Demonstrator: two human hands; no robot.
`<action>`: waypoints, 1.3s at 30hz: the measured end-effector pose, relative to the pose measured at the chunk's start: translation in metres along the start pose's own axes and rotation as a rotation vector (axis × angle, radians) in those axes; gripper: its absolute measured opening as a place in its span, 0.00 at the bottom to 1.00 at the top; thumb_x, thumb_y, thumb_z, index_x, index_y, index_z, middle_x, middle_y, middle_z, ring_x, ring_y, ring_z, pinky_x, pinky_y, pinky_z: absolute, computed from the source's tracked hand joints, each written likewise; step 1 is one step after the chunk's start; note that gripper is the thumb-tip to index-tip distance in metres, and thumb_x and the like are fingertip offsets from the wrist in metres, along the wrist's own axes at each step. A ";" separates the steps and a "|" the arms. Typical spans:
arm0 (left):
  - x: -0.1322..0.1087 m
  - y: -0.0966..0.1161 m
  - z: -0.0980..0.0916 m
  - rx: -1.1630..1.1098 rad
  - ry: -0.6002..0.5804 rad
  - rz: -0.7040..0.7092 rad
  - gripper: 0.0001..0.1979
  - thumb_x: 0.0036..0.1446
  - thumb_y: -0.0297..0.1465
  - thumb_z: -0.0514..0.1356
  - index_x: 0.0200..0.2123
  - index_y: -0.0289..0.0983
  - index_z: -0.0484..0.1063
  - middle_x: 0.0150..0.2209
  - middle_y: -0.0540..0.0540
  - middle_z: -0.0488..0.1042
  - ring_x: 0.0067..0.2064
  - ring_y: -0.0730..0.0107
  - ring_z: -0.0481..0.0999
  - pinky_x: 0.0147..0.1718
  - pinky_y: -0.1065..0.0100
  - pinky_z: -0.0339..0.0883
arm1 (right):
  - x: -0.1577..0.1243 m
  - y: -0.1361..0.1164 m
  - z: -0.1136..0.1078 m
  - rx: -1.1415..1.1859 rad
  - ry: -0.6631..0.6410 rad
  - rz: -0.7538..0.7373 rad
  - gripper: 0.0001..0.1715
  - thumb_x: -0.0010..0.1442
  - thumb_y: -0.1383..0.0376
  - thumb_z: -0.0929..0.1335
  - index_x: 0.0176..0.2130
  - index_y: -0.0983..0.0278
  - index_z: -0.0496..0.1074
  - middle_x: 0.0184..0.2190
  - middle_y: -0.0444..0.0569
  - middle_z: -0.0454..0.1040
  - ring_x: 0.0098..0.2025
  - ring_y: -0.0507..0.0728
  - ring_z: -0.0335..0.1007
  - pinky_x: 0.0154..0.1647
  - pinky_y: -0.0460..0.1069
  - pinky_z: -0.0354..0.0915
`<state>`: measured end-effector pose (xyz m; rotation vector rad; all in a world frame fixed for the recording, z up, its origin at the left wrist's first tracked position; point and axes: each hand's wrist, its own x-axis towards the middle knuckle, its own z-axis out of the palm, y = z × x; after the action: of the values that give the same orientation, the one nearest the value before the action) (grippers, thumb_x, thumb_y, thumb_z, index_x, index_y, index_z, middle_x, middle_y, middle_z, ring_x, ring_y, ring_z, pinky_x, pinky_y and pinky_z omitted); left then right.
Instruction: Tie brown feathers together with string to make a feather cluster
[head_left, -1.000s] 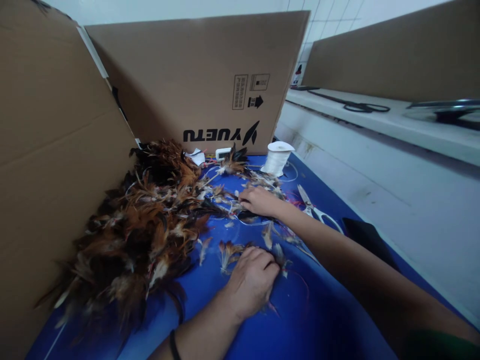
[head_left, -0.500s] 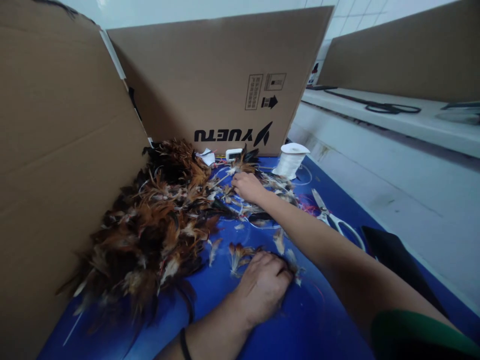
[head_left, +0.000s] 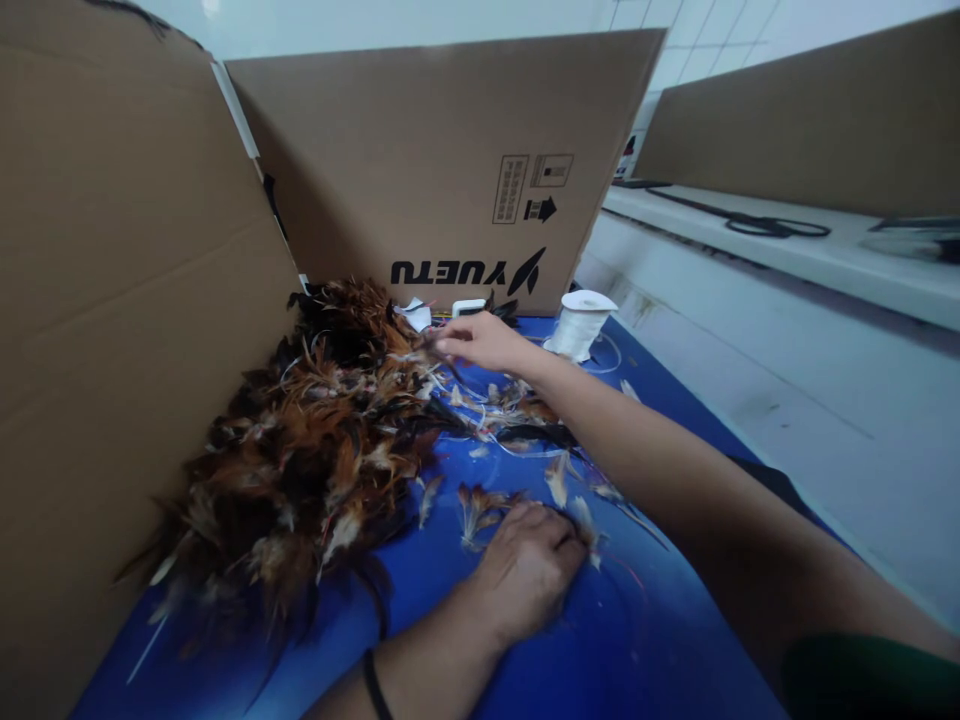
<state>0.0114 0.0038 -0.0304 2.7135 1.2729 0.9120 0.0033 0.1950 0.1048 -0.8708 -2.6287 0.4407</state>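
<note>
My left hand [head_left: 531, 565], with a dark band round its wrist, rests on the blue tabletop [head_left: 600, 640] with curled fingers. What lies under them is hidden; small feathers [head_left: 480, 515] stick out around it. My right hand [head_left: 484, 342] is raised over the far part of the table, thumb and fingers pinched on a brownish feather [head_left: 430, 346], slightly blurred. Left of both hands lies a large heap of brown and black feathers [head_left: 300, 450]. Below my right hand, loose pale and dark feathers [head_left: 517, 405] are mixed with thin white cord.
A white spool [head_left: 581, 325] of cord stands at the far right of the table. Cardboard panels [head_left: 360, 170] wall off the back and left. A white device [head_left: 469, 307] lies by the back panel. Black-handled scissors [head_left: 776, 226] lie on a ledge to the right.
My right hand has moved left and slightly up, towards the feather heap, with a feather in its fingers. My left hand stays in place. My right forearm now covers the white-handled scissors.
</note>
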 end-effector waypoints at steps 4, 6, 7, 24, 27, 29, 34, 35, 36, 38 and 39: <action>-0.001 0.000 0.001 0.007 0.006 -0.001 0.09 0.60 0.28 0.52 0.36 0.34 0.72 0.31 0.44 0.71 0.38 0.68 0.70 0.37 0.65 0.63 | 0.015 0.000 0.014 0.086 -0.010 -0.006 0.14 0.62 0.66 0.62 0.46 0.64 0.71 0.40 0.49 0.77 0.39 0.52 0.73 0.40 0.45 0.65; -0.001 0.000 0.002 0.007 0.014 -0.003 0.09 0.60 0.28 0.52 0.37 0.34 0.72 0.31 0.44 0.72 0.38 0.68 0.70 0.37 0.65 0.64 | 0.018 0.016 0.028 -0.126 -0.079 0.043 0.12 0.57 0.70 0.65 0.41 0.64 0.74 0.41 0.49 0.76 0.45 0.55 0.71 0.46 0.47 0.63; -0.001 0.000 0.002 0.005 0.015 -0.004 0.09 0.60 0.28 0.52 0.37 0.34 0.72 0.32 0.44 0.72 0.38 0.68 0.70 0.37 0.65 0.64 | 0.018 0.026 0.036 -0.158 -0.109 0.061 0.12 0.54 0.72 0.66 0.39 0.64 0.75 0.40 0.50 0.77 0.45 0.57 0.71 0.46 0.47 0.63; 0.000 -0.001 0.001 0.007 -0.006 -0.014 0.10 0.61 0.29 0.51 0.36 0.33 0.72 0.33 0.44 0.72 0.39 0.67 0.70 0.38 0.65 0.63 | 0.013 0.058 0.084 -0.212 -0.257 0.120 0.10 0.55 0.63 0.68 0.38 0.64 0.74 0.36 0.48 0.76 0.36 0.52 0.71 0.33 0.43 0.60; 0.001 -0.001 0.000 0.021 -0.032 -0.008 0.08 0.59 0.29 0.53 0.37 0.33 0.71 0.32 0.44 0.72 0.38 0.66 0.69 0.37 0.65 0.63 | 0.006 0.060 0.082 -0.212 -0.280 0.134 0.08 0.57 0.64 0.66 0.35 0.65 0.74 0.34 0.49 0.77 0.36 0.52 0.71 0.31 0.42 0.59; 0.001 -0.001 0.000 0.031 -0.046 -0.011 0.08 0.59 0.29 0.54 0.37 0.33 0.71 0.32 0.44 0.71 0.38 0.66 0.69 0.36 0.64 0.63 | -0.001 0.060 0.079 -0.216 -0.294 0.130 0.08 0.57 0.65 0.65 0.35 0.65 0.74 0.36 0.50 0.77 0.37 0.53 0.71 0.32 0.42 0.59; 0.000 -0.001 0.001 0.014 -0.063 -0.016 0.07 0.58 0.28 0.53 0.36 0.34 0.71 0.33 0.44 0.70 0.38 0.66 0.68 0.39 0.64 0.63 | -0.021 0.058 0.063 -0.225 -0.345 0.095 0.09 0.57 0.68 0.64 0.34 0.66 0.74 0.37 0.52 0.77 0.39 0.55 0.71 0.34 0.43 0.59; -0.001 -0.001 0.002 0.007 -0.067 -0.017 0.07 0.58 0.28 0.54 0.36 0.34 0.71 0.33 0.44 0.70 0.39 0.66 0.68 0.39 0.64 0.63 | -0.026 0.057 0.058 -0.227 -0.355 0.086 0.09 0.56 0.68 0.63 0.34 0.66 0.74 0.37 0.53 0.76 0.38 0.55 0.71 0.34 0.43 0.58; -0.001 -0.001 0.002 0.001 -0.071 -0.019 0.07 0.57 0.27 0.54 0.36 0.34 0.71 0.33 0.44 0.70 0.39 0.66 0.68 0.40 0.63 0.63 | -0.031 0.056 0.052 -0.227 -0.366 0.076 0.09 0.56 0.69 0.63 0.33 0.67 0.74 0.36 0.53 0.76 0.37 0.55 0.71 0.34 0.43 0.58; -0.001 -0.001 0.002 -0.006 -0.073 -0.021 0.07 0.56 0.26 0.54 0.36 0.34 0.71 0.32 0.44 0.70 0.39 0.65 0.68 0.40 0.62 0.63 | -0.043 0.053 0.040 -0.224 -0.389 0.046 0.09 0.55 0.69 0.63 0.32 0.67 0.73 0.35 0.52 0.76 0.36 0.55 0.70 0.34 0.43 0.58; -0.001 -0.001 0.002 -0.008 -0.068 -0.023 0.07 0.56 0.26 0.54 0.36 0.34 0.71 0.32 0.43 0.70 0.39 0.65 0.68 0.40 0.62 0.63 | -0.050 0.052 0.034 -0.219 -0.403 0.028 0.08 0.55 0.70 0.63 0.31 0.66 0.73 0.35 0.52 0.76 0.35 0.54 0.69 0.35 0.43 0.58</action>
<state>0.0114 0.0038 -0.0332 2.6931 1.2827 0.8132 0.0544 0.1973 0.0437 -0.9718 -3.0832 0.3715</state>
